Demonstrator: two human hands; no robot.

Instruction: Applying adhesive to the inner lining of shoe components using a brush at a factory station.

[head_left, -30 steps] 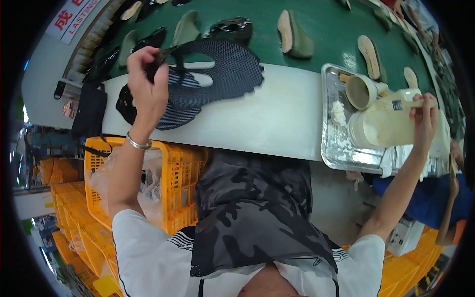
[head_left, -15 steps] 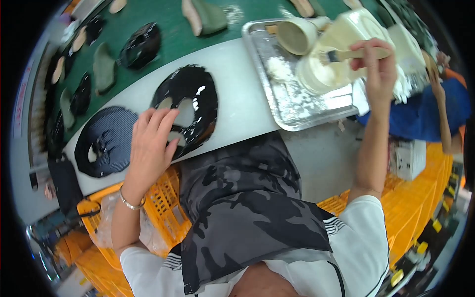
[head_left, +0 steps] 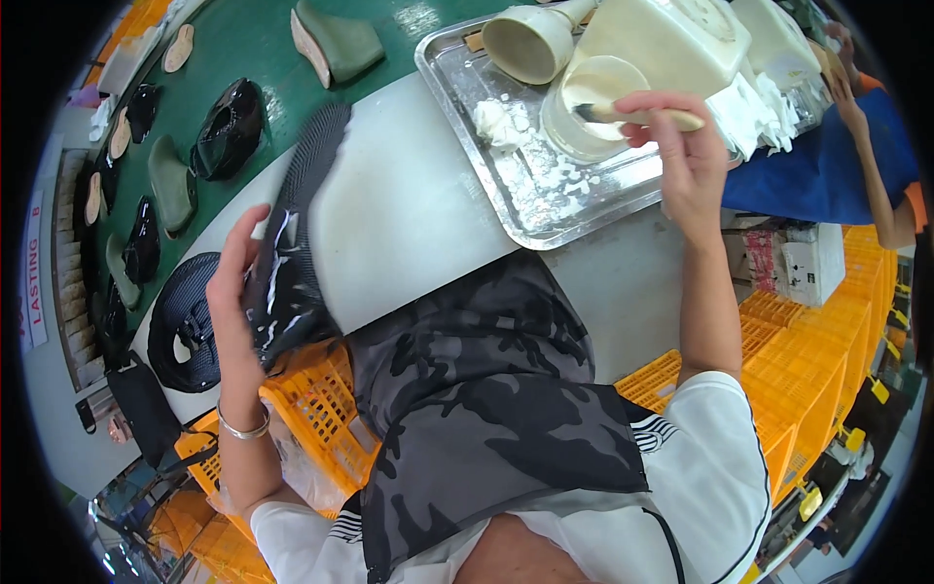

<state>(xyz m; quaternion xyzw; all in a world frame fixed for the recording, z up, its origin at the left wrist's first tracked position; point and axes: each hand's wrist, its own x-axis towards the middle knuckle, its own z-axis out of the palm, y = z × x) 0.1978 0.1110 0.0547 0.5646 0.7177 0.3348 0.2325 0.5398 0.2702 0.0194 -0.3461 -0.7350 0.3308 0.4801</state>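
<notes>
My left hand (head_left: 233,292) holds a glossy black shoe upper (head_left: 302,224) tilted up on its edge, its grey ribbed lining partly facing right. The fingertips are behind it. Beside that hand, a second black upper (head_left: 175,292) lies on the white board with its patterned lining up. My right hand (head_left: 693,165) grips the pale handle of a brush (head_left: 689,121). The brush's dark end is inside a whitish tub (head_left: 564,131) of creamy white paste. That tub stands in a metal tray (head_left: 530,232) smeared with white residue.
A cream cup-shaped vessel (head_left: 520,49) and a large plastic jug (head_left: 671,44) crowd the tray's back. Green shoe lasts (head_left: 345,49) and black shoe uppers (head_left: 232,131) stand on the green table. Orange crates (head_left: 311,399) are below the board. Another person's arm (head_left: 876,185) is at far right.
My left hand has picked up the black upper from lying flat and tipped it on edge. My right hand has moved down and left, and the brush is deeper in the tub.
</notes>
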